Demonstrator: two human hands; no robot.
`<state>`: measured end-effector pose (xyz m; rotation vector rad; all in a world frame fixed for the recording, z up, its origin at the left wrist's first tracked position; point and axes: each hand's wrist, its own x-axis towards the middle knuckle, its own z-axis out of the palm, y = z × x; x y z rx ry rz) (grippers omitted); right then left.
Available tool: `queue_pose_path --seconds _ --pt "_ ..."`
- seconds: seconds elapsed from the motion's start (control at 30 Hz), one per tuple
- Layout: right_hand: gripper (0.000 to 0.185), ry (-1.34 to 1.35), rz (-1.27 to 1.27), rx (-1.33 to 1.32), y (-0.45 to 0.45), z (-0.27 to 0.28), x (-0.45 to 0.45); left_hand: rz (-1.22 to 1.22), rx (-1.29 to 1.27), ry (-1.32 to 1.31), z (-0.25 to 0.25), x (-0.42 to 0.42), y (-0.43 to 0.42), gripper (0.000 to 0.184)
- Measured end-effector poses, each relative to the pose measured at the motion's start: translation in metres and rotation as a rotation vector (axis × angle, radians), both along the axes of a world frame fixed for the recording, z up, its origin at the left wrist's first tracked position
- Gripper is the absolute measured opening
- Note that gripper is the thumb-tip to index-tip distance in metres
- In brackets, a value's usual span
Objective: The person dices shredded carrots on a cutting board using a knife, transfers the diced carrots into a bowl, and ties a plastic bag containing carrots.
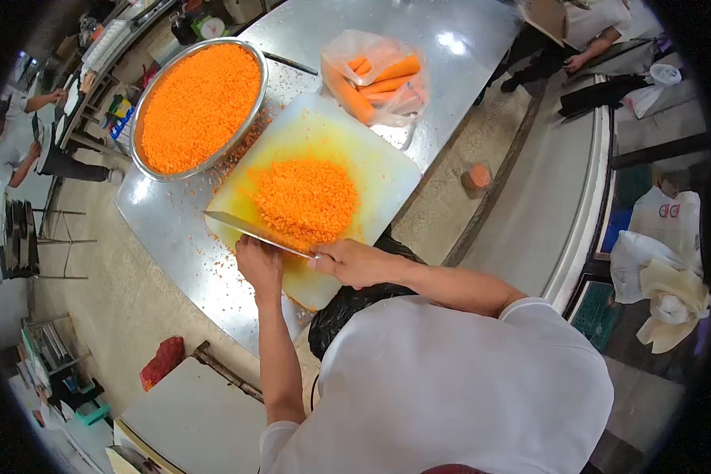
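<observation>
A pile of finely chopped carrot (306,199) lies on a white cutting board (387,170), with yellow-orange stain around it. My right hand (354,263) is closed around the handle end of a wide-bladed knife (249,227). The blade is tilted along the near side of the pile, its edge toward the board. My left hand (259,262) is closed with curled fingers against the near side of the blade; its fingertips are partly hidden. A large metal bowl (262,79) heaped with chopped carrot stands beyond the board to the left.
A clear plastic bag (351,47) of whole carrots lies behind the board on the metal table (482,39). Carrot crumbs are scattered around the bowl. Other people stand at the far left and upper right. A red mesh bag (163,362) lies at lower left.
</observation>
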<state>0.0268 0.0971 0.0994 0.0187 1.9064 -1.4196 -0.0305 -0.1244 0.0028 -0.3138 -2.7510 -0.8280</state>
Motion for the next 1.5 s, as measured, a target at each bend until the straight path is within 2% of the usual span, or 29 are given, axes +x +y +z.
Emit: queue_pose_path --seconds 0.13,0.17,0.27,0.3,0.33,0.4,0.5,0.6,0.63,0.7,0.77,0.83,0.93,1.03,1.2,1.23,1.27,1.3,1.33,1.4,1.43,1.5 --pt "0.059 -0.021 0.020 0.007 0.002 0.002 -0.002 0.009 0.059 -0.070 -0.008 -0.002 -0.004 0.029" --pt "0.061 -0.020 0.009 -0.001 -0.001 0.005 0.002 -0.021 -0.002 -0.017 -0.008 0.001 -0.006 0.031" --pt "0.066 -0.053 0.011 -0.030 0.006 -0.004 0.002 -0.037 0.065 0.023 -0.008 0.003 -0.007 0.034" --pt "0.050 -0.036 -0.004 0.019 0.006 0.004 0.001 -0.013 0.015 -0.078 -0.020 0.002 -0.014 0.040" --pt "0.050 -0.001 0.002 0.005 0.007 0.005 0.001 -0.009 0.069 0.045 -0.015 0.004 -0.010 0.041" --pt "0.050 0.063 0.004 -0.037 0.002 0.001 0.008 -0.002 -0.013 -0.139 -0.002 0.005 -0.011 0.042" --pt "0.049 0.095 0.007 -0.009 -0.001 -0.008 0.007 0.031 -0.007 -0.191 -0.002 0.008 -0.012 0.044" --pt "0.050 0.048 -0.007 -0.018 -0.001 0.005 0.012 -0.046 -0.118 -0.136 -0.012 0.011 -0.020 0.044" --pt "0.050 0.033 0.002 0.005 0.001 0.000 0.012 -0.038 -0.008 -0.128 -0.011 0.013 -0.019 0.043" --pt "0.050 0.054 0.006 0.013 0.003 -0.008 0.008 0.011 0.032 -0.115 -0.013 0.009 -0.010 0.041" --pt "0.051 0.113 -0.009 -0.029 0.001 -0.014 0.007 0.034 0.024 -0.130 -0.012 0.006 -0.009 0.038" --pt "0.054 0.057 -0.017 -0.009 0.001 -0.019 0.005 0.033 -0.010 -0.152 -0.006 -0.002 -0.004 0.033" --pt "0.060 0.015 0.011 0.009 0.005 0.002 0.000 -0.006 0.217 -0.012 -0.008 -0.004 0.000 0.027" --pt "0.061 -0.014 0.025 0.008 0.005 0.000 0.006 0.009 0.073 -0.027 -0.015 0.000 -0.011 0.024" --pt "0.064 -0.040 0.024 0.020 0.008 0.013 0.009 -0.028 0.164 0.025 -0.028 0.000 -0.015 0.025" --pt "0.064 -0.051 0.038 0.041 0.010 0.007 0.006 -0.030 0.170 0.015 -0.016 -0.002 -0.012 0.026" --pt "0.065 -0.070 0.067 0.054 0.008 0.002 0.005 -0.069 0.225 0.051 -0.006 0.002 -0.008 0.028" --pt "0.065 -0.068 0.029 0.098 0.001 0.002 0.007 -0.020 0.152 0.014 -0.021 -0.004 -0.010 0.037" --pt "0.064 -0.053 0.020 0.046 0.003 0.014 0.009 -0.087 0.105 -0.020 -0.025 -0.003 -0.018 0.037" --pt "0.062 -0.087 0.030 0.115 0.002 -0.006 0.008 0.015 0.097 -0.072 -0.017 0.000 -0.014 0.027" --pt "0.062 -0.086 0.012 0.088 0.002 -0.003 0.009 0.031 0.098 -0.019 -0.026 0.002 -0.016 0.022" --pt "0.060 -0.090 0.004 0.055 0.004 -0.009 0.010 0.061 0.024 -0.003 -0.017 0.006 -0.014 0.021"
